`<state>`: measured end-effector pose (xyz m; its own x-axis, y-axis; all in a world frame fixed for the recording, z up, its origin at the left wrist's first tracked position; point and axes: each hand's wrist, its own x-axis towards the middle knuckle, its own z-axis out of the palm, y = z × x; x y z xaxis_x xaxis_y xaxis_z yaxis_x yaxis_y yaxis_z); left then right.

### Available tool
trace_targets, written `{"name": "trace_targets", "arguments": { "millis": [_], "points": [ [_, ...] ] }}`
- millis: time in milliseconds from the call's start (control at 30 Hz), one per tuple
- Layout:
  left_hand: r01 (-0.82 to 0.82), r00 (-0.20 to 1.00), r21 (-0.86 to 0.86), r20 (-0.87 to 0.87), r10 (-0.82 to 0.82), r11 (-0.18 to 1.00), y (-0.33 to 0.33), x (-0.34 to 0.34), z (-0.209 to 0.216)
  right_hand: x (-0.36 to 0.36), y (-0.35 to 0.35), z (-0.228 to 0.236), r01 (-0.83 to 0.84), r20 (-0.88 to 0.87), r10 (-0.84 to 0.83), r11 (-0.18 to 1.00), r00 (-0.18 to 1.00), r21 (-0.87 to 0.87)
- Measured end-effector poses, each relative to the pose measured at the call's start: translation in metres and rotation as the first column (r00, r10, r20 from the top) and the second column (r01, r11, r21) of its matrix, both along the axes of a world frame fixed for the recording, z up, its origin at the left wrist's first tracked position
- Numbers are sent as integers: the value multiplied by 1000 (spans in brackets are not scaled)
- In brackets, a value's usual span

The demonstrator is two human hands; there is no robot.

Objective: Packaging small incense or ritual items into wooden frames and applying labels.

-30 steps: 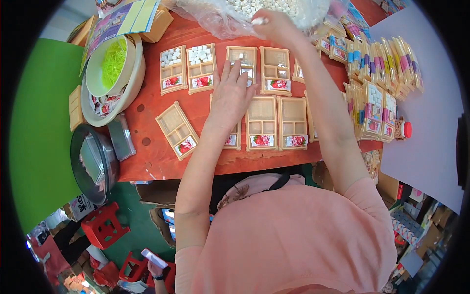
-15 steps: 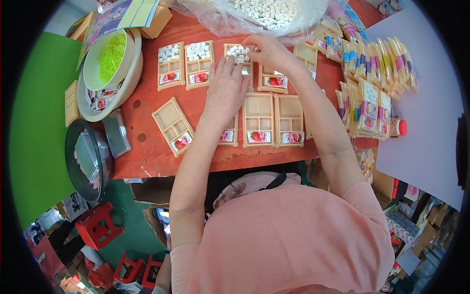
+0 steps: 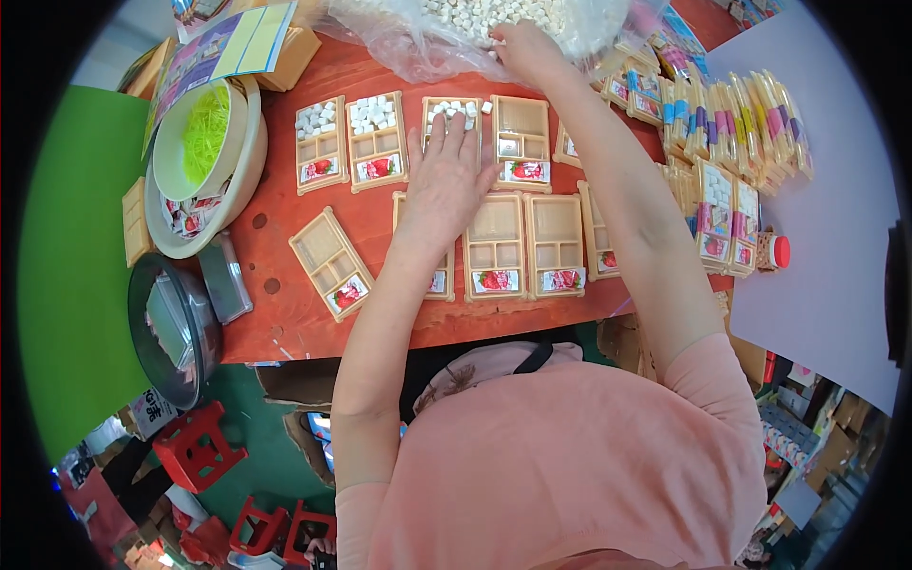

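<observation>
My left hand [image 3: 444, 180] lies spread over a beige compartment tray [image 3: 427, 122], its fingertips on the white cubes [image 3: 454, 110] in the top section. The right hand [image 3: 528, 52], fingers curled, is at the edge of the white cube heap [image 3: 475, 19] in a clear plastic bag [image 3: 404, 52]. What the right fingers hold, if anything, is hidden. One loose cube [image 3: 486, 107] sits by the tray's top right corner. To the left, two trays [image 3: 321, 142] have cubes in their top sections. The tray [image 3: 521, 114] to the right has a bare top section and a strawberry-print packet [image 3: 525, 172].
A lower row of trays [image 3: 494, 223] holds packets; one tray [image 3: 330, 256] lies askew. Left are nested bowls [image 3: 251, 142] with green shreds [image 3: 207, 128] and a dark tub [image 3: 201, 332]. Packed trays [image 3: 731, 123] stand on the right, near a red-lidded jar [image 3: 781, 252].
My right hand has moved from the cube-filled tray up and away to the bag of cubes. The left hand stays on that tray, its fingers now more spread. The whole view has shifted slightly.
</observation>
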<state>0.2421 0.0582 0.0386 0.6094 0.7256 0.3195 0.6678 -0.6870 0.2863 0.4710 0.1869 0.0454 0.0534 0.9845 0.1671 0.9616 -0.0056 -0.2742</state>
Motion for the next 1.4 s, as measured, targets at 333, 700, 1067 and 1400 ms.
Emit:
{"name": "trace_targets", "arguments": {
  "millis": [333, 700, 1067, 1400],
  "points": [
    [-48, 997, 176, 63, 37, 983, 49, 52, 2, 21, 7, -15, -58, -340, 77, 996, 937, 65],
    [-133, 933, 114, 350, 86, 985, 50, 54, 10, 33, 40, -43, -9, -191, 19, 998, 981, 56],
    [-138, 978, 189, 180, 104, 972, 53, -9, -5, 1, -43, 27, 93, -886, -56, 996, 460, -15],
    [-113, 975, 61, 201, 98, 992, 19, -15, -12, -68, -78, 2, -219, -655, 202, 974, 728, 58]
  ]
}}
